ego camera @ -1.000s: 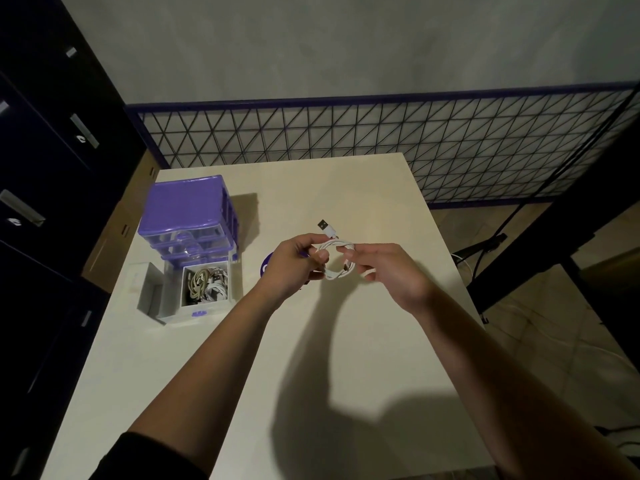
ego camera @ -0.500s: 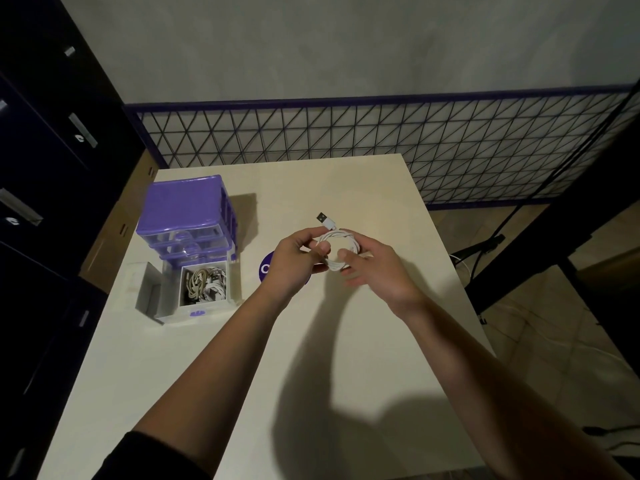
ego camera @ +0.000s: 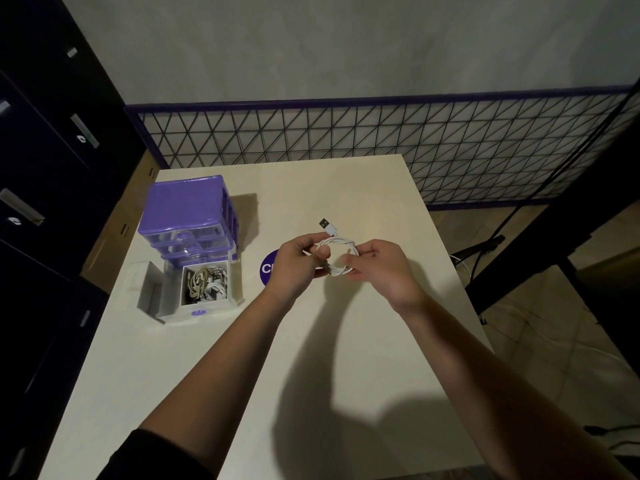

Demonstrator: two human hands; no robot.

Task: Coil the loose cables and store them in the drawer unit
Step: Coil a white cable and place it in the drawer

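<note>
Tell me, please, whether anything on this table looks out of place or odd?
Nothing looks damaged or spilled. The bottom drawer of the drawer unit stands pulled out, holding coiled cables. Both hands hold a white cable, its plug sticking out.

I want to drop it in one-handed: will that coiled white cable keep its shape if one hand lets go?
Probably not fully. The white cable is thin and wound in small loops held by both the left hand and right hand, so it may spring open. Its USB plug already sticks out free and would likely flop. It looks light.

White cable, purple drawer unit, cream table.
</note>
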